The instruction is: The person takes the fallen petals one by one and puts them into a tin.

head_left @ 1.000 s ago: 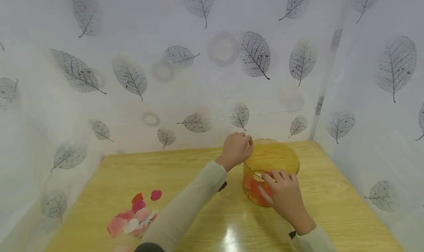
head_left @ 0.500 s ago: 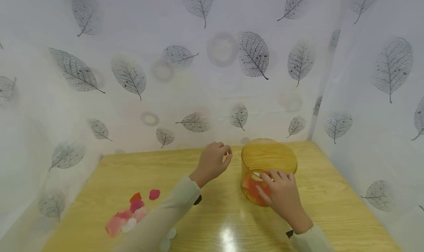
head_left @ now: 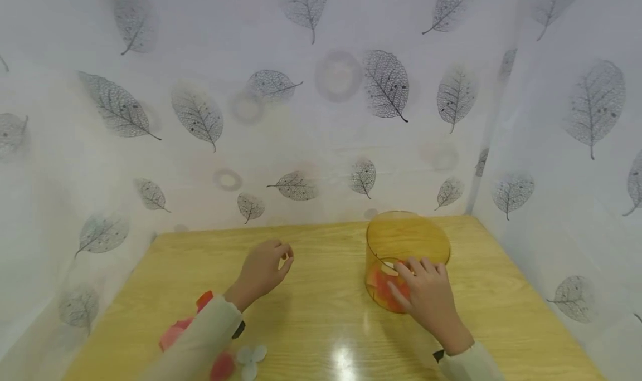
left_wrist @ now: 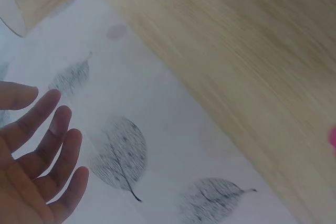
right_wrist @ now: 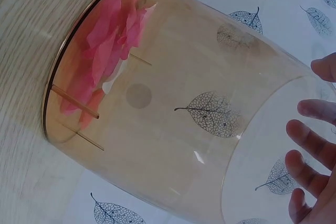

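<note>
A see-through amber cylinder (head_left: 408, 239) stands at the right of the table. Pink and red petals (right_wrist: 107, 40) lie at its bottom, with a white piece among them and thin short rods beside them. My right hand (head_left: 428, 300) is at the near side of its rim, fingers loosely bent and spread. In the right wrist view those fingers show at the cylinder's mouth with nothing in them. To the left, my left hand (head_left: 258, 272) hovers over the table, fingers loosely curled and holding nothing. Its sleeve hides part of the loose petals (head_left: 173, 333).
A red petal (head_left: 204, 300) shows past the left sleeve. Nearer me lie a dark pink petal (head_left: 222, 365) and white petals (head_left: 251, 356). White sheeting (head_left: 321, 136) printed with grey leaves rises behind the wood-grain table (head_left: 321, 292) and along its sides.
My left hand has moved from the cylinder's left rim leftward and nearer, and its sleeve now covers more of the petals. The right hand has stayed at the cylinder.
</note>
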Demonstrator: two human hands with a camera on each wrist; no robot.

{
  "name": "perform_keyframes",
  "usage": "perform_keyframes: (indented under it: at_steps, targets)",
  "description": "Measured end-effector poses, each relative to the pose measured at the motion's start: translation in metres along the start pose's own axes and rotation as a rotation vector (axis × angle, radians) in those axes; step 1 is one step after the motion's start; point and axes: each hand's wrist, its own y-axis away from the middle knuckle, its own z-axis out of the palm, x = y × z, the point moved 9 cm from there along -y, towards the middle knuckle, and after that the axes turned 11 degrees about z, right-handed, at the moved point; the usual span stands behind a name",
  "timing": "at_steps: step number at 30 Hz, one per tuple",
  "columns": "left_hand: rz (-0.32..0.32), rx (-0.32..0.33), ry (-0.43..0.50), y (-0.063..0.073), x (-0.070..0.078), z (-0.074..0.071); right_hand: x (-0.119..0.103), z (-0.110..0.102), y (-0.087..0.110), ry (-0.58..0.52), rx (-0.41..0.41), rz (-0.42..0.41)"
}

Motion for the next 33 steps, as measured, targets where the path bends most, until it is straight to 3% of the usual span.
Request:
perform_keyframes:
  at_steps: [6, 10, 17, 20, 24, 30, 33]
  targets:
    - [-0.076, -0.026, -0.022, 0.033, -0.036, -0.005, -0.002, -0.001, 0.000, -0.001, 0.013, 0.000]
    - [-0.104, -0.075, -0.025, 0.055, -0.059, 0.002, -0.001, 0.000, 0.000, -0.002, 0.005, 0.002]
    - [-0.177, -0.252, 0.054, 0.086, -0.088, 0.024, 0.000, 0.000, 0.000, -0.011, -0.002, 0.002]
    - [-0.196, -0.344, 0.060, 0.094, -0.094, 0.033, 0.000, 0.000, 0.000, -0.014, -0.002, 0.002]
    - [-0.229, -0.418, 0.057, 0.105, -0.104, 0.048, 0.000, 0.001, 0.000, -0.013, -0.005, 0.001]
    - [-0.323, -0.479, 0.100, 0.117, -0.122, 0.069, 0.000, 0.000, 0.000, -0.002, -0.010, 0.004]
    - [-0.332, -0.471, 0.102, 0.119, -0.125, 0.072, -0.001, 0.000, -0.001, -0.003, -0.005, 0.003]
